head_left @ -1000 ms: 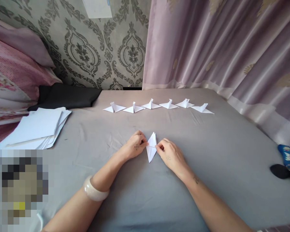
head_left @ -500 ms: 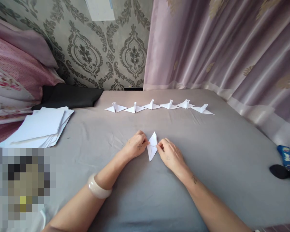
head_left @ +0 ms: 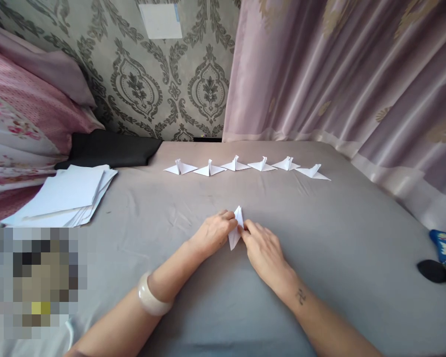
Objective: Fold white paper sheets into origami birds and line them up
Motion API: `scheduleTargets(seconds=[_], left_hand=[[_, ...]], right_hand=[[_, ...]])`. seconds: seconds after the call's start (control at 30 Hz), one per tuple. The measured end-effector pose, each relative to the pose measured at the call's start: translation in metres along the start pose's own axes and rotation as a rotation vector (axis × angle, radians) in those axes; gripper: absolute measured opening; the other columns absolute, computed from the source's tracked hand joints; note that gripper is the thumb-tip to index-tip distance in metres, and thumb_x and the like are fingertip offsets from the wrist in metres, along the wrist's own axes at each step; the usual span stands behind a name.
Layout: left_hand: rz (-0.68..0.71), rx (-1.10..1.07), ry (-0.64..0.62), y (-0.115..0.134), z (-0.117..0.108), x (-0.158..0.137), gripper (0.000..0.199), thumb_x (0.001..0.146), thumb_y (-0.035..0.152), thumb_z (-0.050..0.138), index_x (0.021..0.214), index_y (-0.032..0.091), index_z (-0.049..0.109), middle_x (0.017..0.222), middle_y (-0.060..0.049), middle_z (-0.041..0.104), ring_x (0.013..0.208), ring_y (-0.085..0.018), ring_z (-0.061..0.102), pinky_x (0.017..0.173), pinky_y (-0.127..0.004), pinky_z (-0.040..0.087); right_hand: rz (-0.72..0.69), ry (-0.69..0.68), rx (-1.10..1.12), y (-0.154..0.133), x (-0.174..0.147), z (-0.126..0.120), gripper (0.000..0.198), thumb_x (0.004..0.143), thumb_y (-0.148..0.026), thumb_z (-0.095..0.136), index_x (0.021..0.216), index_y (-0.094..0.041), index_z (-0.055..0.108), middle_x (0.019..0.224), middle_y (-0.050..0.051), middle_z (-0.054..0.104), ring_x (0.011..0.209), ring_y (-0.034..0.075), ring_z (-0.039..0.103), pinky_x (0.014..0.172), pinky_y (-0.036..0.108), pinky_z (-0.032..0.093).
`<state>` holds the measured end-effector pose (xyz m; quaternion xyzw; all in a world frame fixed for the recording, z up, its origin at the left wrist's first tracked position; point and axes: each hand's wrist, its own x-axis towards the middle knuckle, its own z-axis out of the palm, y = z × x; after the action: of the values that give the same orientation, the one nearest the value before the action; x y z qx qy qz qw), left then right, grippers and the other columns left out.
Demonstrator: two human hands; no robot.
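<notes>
Between my hands a small white folded paper (head_left: 236, 237), shaped like a narrow diamond, lies on the grey cloth with one point away from me and one toward me. My left hand (head_left: 216, 231) has its fingers closed over the left side of it, hiding part of the paper. From the other side my right hand (head_left: 262, 243) pinches the right edge; its fingertips are partly hidden. Farther back stands a row of several white folded paper cranes (head_left: 209, 169), their wings spread and nearly touching.
A stack of white paper sheets (head_left: 65, 188) lies at the left, with a black folded cloth (head_left: 111, 148) behind it. At the right edge are a blue object (head_left: 443, 248) and a black oval object (head_left: 433, 271). Pink curtains (head_left: 301, 69) hang along the right.
My left hand has moved right and its fingers now cover more of the folded paper. My right fingers have shifted slightly along its right edge. The view has tilted up a little.
</notes>
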<state>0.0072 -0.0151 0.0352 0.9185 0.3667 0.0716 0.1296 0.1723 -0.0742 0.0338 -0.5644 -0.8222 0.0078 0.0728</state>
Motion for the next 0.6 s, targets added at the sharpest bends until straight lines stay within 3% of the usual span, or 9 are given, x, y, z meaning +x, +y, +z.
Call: scheduleTargets(seconds=[0.17, 0.3, 0.43, 0.6], left_hand=[[-0.024, 0.193, -0.059, 0.021, -0.004, -0.007, 0.018, 0.085, 0.009, 0.048, 0.095, 0.015, 0.061, 0.09, -0.01, 0.059, 0.087, -0.023, 0.056, 0.063, -0.029, 0.045], [-0.053, 0.247, -0.022, 0.04, 0.0, -0.009, 0.02, 0.09, 0.024, 0.049, 0.097, 0.011, 0.063, 0.091, -0.013, 0.06, 0.086, -0.026, 0.057, 0.064, -0.033, 0.048], [-0.152, 0.225, -0.015, 0.047, 0.001, -0.006, 0.036, 0.092, 0.042, 0.05, 0.095, 0.008, 0.064, 0.091, -0.015, 0.061, 0.088, -0.028, 0.058, 0.067, -0.034, 0.051], [-0.174, 0.228, -0.013, 0.045, 0.0, -0.004, 0.026, 0.093, 0.029, 0.046, 0.093, 0.01, 0.064, 0.094, -0.015, 0.061, 0.089, -0.027, 0.058, 0.069, -0.035, 0.052]], right_hand=[[0.015, -0.066, -0.058, -0.009, -0.003, -0.011, 0.03, 0.089, -0.003, 0.04, 0.1, -0.015, 0.065, 0.098, 0.01, 0.063, 0.091, 0.022, 0.058, 0.08, 0.036, 0.04], [0.073, -0.123, -0.008, 0.0, -0.001, -0.015, 0.028, 0.092, -0.008, 0.04, 0.096, -0.018, 0.067, 0.098, 0.007, 0.064, 0.091, 0.021, 0.06, 0.075, 0.032, 0.04], [0.191, -0.12, 0.221, 0.019, 0.002, -0.01, 0.031, 0.091, -0.012, 0.041, 0.095, -0.023, 0.07, 0.097, 0.003, 0.064, 0.084, 0.016, 0.062, 0.069, 0.027, 0.04], [0.235, -0.063, 0.629, 0.029, 0.007, 0.001, 0.039, 0.082, -0.005, 0.041, 0.101, -0.022, 0.071, 0.101, 0.005, 0.064, 0.093, 0.017, 0.061, 0.085, 0.03, 0.043]])
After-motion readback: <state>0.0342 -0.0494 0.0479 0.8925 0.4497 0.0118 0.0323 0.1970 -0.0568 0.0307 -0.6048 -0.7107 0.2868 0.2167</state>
